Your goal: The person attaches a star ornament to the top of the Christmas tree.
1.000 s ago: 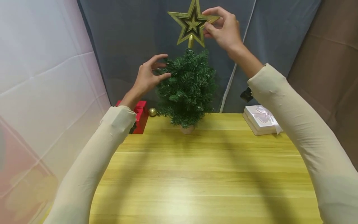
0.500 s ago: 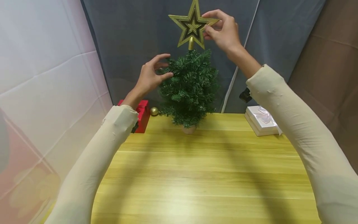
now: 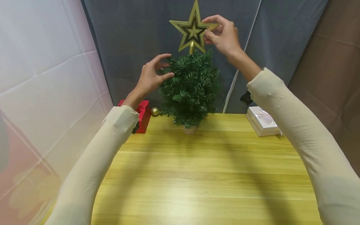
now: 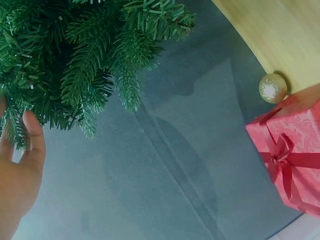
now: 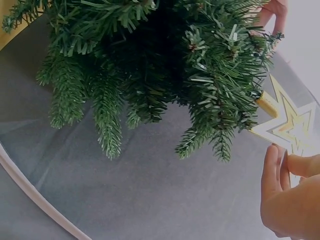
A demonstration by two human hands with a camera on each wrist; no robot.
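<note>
A gold star tree topper (image 3: 193, 31) stands upright over a small green artificial Christmas tree (image 3: 191, 84), whose pale pot (image 3: 190, 130) rests on the table. My right hand (image 3: 226, 36) pinches the star's right point between thumb and fingers. In the right wrist view, the topper's gold socket (image 5: 268, 104) meets the tip of the tree; how far it fits over the tip is hard to tell. My left hand (image 3: 149, 76) is at the tree's upper left side, thumb and fingers apart, with a branch tip (image 4: 17, 131) between them in the left wrist view.
A red gift box (image 3: 144, 117) with a ribbon and a gold ball ornament (image 3: 155, 111) sit left of the tree. A white gift box (image 3: 262, 123) lies to the right on the wooden table (image 3: 180, 175). Behind hangs a grey cloth (image 3: 135, 28) with a white cord (image 3: 230, 90).
My right hand has brought the star downward, nearer the treetop. The left hand keeps its place beside the branches. The whole head view shifted slightly at first.
</note>
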